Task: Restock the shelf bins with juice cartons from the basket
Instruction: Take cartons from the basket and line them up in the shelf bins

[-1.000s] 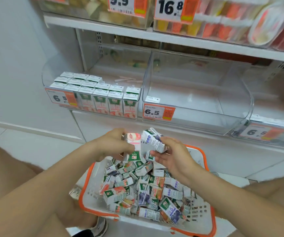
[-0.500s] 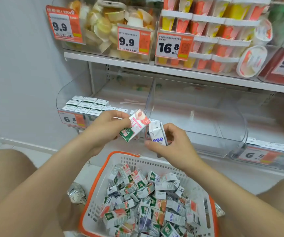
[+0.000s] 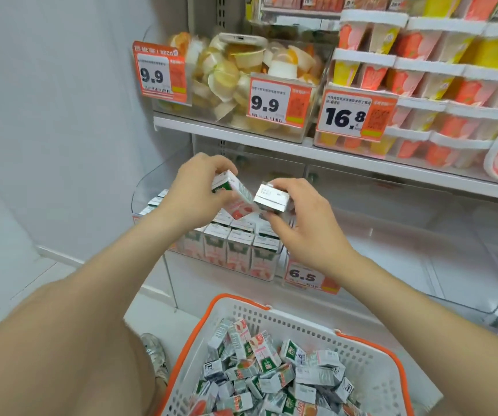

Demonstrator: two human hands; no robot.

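Observation:
My left hand (image 3: pixel 195 189) grips a small green, white and pink juice carton (image 3: pixel 232 192), tilted, above the left clear shelf bin (image 3: pixel 151 181). My right hand (image 3: pixel 304 223) pinches a second carton (image 3: pixel 271 199) by its silver-white end, right beside the first. Both cartons hang just over the upright rows of cartons (image 3: pixel 235 250) standing in that bin. Below, a white basket with an orange rim (image 3: pixel 373 343) holds a loose heap of several more cartons (image 3: pixel 271 376).
A wide clear bin (image 3: pixel 422 235) to the right holds nothing visible. Price tags reading 6.5 (image 3: pixel 303 276) hang on the bin fronts. The shelf above (image 3: pixel 301 151) carries fruit cups and boxed snacks. A white wall stands at left; my knees flank the basket.
Both hands rose from the basket, each with a carton, and moved up and forward over the left bin. The view tilted upward, showing more of the upper shelf.

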